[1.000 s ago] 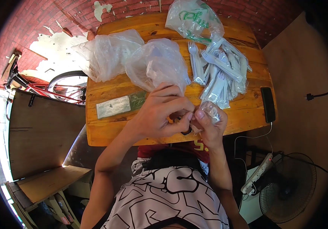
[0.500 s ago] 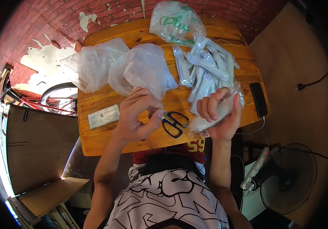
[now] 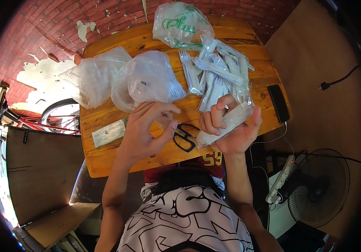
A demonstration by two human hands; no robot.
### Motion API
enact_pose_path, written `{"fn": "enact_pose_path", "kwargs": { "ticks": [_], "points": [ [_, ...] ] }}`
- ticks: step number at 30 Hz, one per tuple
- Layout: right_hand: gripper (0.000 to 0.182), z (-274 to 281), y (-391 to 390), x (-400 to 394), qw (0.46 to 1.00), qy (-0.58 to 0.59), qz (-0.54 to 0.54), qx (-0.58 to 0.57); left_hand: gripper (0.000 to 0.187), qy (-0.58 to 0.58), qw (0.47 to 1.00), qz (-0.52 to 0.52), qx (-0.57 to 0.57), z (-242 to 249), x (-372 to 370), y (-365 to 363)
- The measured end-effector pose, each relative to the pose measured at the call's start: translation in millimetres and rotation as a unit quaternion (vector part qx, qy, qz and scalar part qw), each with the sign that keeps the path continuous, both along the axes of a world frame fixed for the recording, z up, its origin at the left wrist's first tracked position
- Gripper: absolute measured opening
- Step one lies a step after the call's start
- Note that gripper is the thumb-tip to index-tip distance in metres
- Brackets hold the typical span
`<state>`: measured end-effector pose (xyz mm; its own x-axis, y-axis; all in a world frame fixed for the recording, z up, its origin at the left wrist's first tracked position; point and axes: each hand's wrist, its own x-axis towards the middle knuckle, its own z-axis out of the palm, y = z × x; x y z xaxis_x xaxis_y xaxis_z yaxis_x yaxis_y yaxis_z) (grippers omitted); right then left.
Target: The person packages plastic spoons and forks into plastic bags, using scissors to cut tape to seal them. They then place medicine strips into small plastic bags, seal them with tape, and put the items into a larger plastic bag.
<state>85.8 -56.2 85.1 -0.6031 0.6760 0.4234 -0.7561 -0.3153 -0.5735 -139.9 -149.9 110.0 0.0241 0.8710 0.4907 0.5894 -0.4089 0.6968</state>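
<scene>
In the head view my right hand (image 3: 235, 130) is wrapped round a clear plastic packet (image 3: 220, 128) with something white inside, probably cutlery, tilted across the palm. My left hand (image 3: 145, 132) hovers over the front of the table, thumb and forefinger apart, and I see nothing between them. Between the hands lies a pair of scissors (image 3: 184, 140) with dark blue handles, its blades partly hidden. Beyond my right hand is a pile of white plastic forks (image 3: 218, 71) in clear wrappers. A crumpled clear plastic bag (image 3: 147, 77) lies just past my left hand.
Another clear bag (image 3: 98, 75) lies at the left, near a flat clear-wrapped packet (image 3: 108, 133). A bag with green lettering (image 3: 182, 25) stands at the back of the wooden table (image 3: 147, 161). A phone (image 3: 278, 103) on a cable lies at the right edge, with a fan (image 3: 319, 189) below.
My left thumb and forefinger have parted from a near pinch. The right hand still holds the packet, turned slightly. The whole view has shifted a little.
</scene>
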Motion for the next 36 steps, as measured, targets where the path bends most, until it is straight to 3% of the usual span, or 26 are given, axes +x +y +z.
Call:
{"fn": "enact_pose_path", "kwargs": {
  "ticks": [3, 10, 13, 18, 22, 26, 33, 36],
  "points": [
    [0.074, 2, -5, -1, 1.000, -0.013, 0.001, 0.001, 0.033, -0.017, 1.000, -0.003, 0.010, 4, 3, 0],
    [0.075, 0, -12, -5, 0.999, -0.020, 0.036, -0.015, 0.033, -0.023, 0.997, 0.012, 0.078, 20, 4, 0],
    [0.082, -5, -13, -11, 0.996, 0.012, 0.078, -0.034, 0.032, -0.018, 0.992, 0.004, 0.125, 30, 12, 6],
    [0.101, 10, -29, -16, 0.976, -0.045, 0.120, -0.176, 0.032, 0.051, 0.987, -0.031, 0.152, 49, 30, 25],
    [0.106, 6, -28, -20, 0.951, 0.010, 0.208, -0.229, 0.031, 0.062, 0.992, -0.065, 0.083, 44, 32, 34],
    [0.102, 6, -30, -18, 0.936, -0.009, 0.217, -0.276, 0.026, 0.039, 0.995, -0.079, 0.039, 41, 26, 35],
    [0.084, 1, -31, -30, 0.930, -0.109, 0.082, -0.343, 0.018, -0.051, 0.996, -0.066, -0.032, 35, 28, 28],
    [0.080, 0, -26, -29, 0.945, -0.141, 0.055, -0.291, 0.016, -0.115, 0.987, -0.057, -0.096, 35, 31, 21]
  ]
}}
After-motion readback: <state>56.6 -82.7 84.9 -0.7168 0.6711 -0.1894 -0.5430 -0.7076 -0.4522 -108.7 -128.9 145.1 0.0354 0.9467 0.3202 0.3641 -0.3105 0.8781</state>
